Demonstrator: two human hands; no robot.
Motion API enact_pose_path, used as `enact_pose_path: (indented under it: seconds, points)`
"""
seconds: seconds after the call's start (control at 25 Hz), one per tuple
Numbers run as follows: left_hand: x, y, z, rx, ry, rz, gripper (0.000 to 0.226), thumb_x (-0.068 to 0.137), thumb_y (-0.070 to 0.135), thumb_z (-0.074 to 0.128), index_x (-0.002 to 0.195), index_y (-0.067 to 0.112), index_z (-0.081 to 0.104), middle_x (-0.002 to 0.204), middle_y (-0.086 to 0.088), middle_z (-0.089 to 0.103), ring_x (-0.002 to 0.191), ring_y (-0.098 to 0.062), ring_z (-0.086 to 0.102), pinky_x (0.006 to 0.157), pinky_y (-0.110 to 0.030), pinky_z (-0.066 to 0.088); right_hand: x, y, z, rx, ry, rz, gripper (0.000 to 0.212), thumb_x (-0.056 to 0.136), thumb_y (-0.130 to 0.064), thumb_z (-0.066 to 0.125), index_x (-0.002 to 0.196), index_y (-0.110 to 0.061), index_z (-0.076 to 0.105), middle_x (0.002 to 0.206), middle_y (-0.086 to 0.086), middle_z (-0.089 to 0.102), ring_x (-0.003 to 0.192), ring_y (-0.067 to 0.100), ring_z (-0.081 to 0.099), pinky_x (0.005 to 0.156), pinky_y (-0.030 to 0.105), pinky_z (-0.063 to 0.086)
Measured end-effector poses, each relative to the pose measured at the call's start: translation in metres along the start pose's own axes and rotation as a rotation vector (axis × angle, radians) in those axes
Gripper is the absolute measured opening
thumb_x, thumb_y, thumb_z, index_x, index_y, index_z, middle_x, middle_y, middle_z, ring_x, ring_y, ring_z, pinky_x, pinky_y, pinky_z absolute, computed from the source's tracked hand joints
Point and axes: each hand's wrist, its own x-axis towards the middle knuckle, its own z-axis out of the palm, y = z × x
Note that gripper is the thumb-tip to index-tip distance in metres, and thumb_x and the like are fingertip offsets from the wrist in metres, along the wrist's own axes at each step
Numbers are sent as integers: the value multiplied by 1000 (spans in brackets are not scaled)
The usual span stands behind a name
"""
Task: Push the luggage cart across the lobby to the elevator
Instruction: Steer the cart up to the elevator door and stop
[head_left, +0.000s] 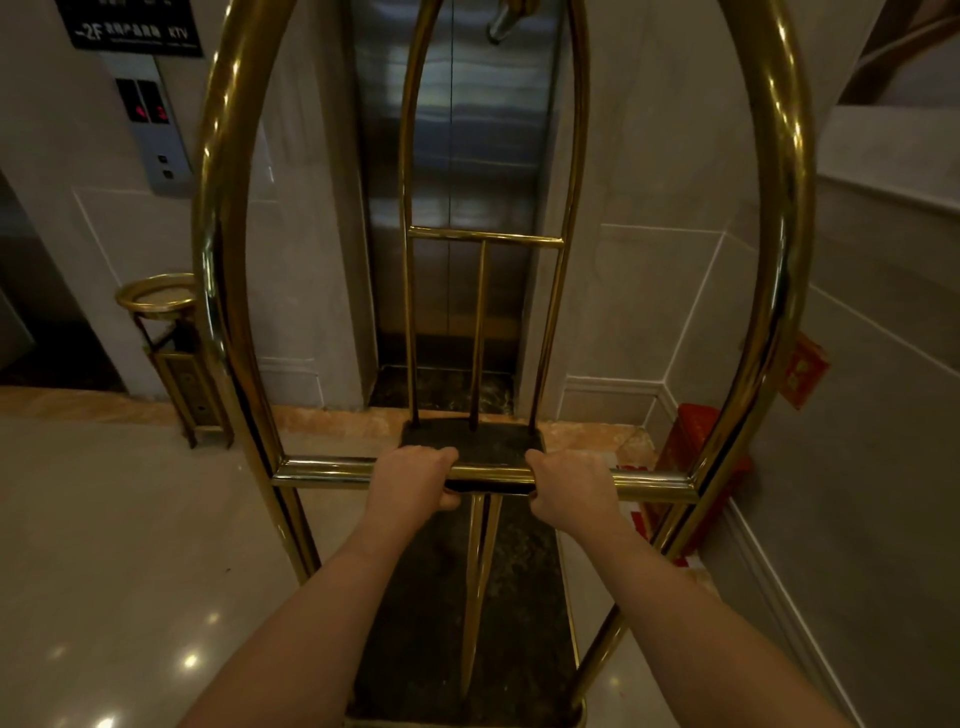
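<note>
You are gripping the gold bar of the luggage cart with both hands, your left hand and right hand curled tight around it. The cart's long dark deck is pointing straight away from you at the shut elevator doors, standing just in front of them.

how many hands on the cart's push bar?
2. Left hand grips the push bar left of centre; right hand grips it right of centre. Neither is hidden.
</note>
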Motion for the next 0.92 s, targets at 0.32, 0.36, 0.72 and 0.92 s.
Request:
enact_pose_path:
  seconds: [0.32, 0.36, 0.72, 0.92]
  points:
    - [0, 2, -1, -6, -6, -22, 30, 71, 41, 74, 89, 32, 52, 74, 9, 53, 68, -12, 52, 60, -30, 41, -1, -1, -1, 34, 2, 23, 30, 83, -33, 68, 109, -25, 56, 77, -6, 56, 69, 16, 57, 59, 31, 46]
    - [-1, 3, -2, -9, -7, -22, 30, 71, 41, 73, 90, 32, 52, 76, 9, 54, 70, -12, 53, 61, -30, 41, -2, -1, -2, 40, 5, 33, 29, 84, -32, 69, 109, -25, 56, 77, -6, 54, 70, 16, 56, 59, 31, 44]
    - [-11, 9, -11, -20, 4, -18, 28, 76, 37, 71, 96, 30, 52, 84, 7, 57, 79, -13, 55, 66, -31, 39, -8, -7, -6, 66, -19, 37, 28, 86, -25, 67, 112, -23, 56, 89, -1, 62, 82, 21, 60, 70, 35, 46]
    - [-17, 9, -12, -11, 23, -6, 26, 76, 36, 72, 92, 29, 53, 82, 7, 59, 75, -13, 54, 65, -30, 40, -11, -7, -2, 46, -12, 20, 27, 86, -28, 67, 111, -23, 57, 80, -4, 55, 72, 17, 55, 63, 32, 47]
